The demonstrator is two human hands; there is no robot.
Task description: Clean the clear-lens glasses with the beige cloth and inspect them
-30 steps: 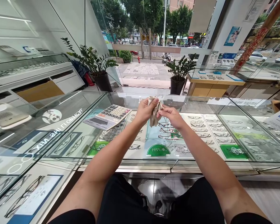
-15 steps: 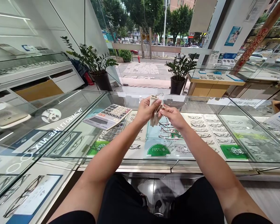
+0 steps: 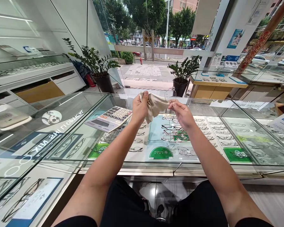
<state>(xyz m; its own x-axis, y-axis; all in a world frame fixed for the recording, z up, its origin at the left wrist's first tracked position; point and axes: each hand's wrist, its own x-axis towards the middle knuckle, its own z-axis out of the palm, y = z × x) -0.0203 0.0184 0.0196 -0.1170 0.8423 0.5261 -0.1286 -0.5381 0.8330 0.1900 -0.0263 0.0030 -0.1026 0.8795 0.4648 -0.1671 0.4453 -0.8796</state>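
Above the glass display counter, my left hand (image 3: pixel 140 108) is closed on a beige cloth (image 3: pixel 155 104), thumb on top. The cloth spreads to the right and its far end reaches the fingertips of my right hand (image 3: pixel 182 113). That hand pinches a pair of thin-framed eyeglasses (image 3: pixel 169 93), whose fine rim stands up beyond the fingers. Whether the cloth's end touches the eyeglasses is too small to tell. Below both hands, rows of spectacle frames (image 3: pixel 168 127) lie under the glass.
A calculator (image 3: pixel 110 118) rests on the counter glass left of my hands. A green half-round sign (image 3: pixel 161 152) sits inside the case. Potted plants (image 3: pixel 104 71) stand beyond the counter, before a glass door. A pale device (image 3: pixel 8 115) is at far left.
My hands have moved apart: the left went leftward with the cloth, the right went rightward with the eyeglasses. The bunched cloth is now stretched out between them, and the eyeglasses show more clearly.
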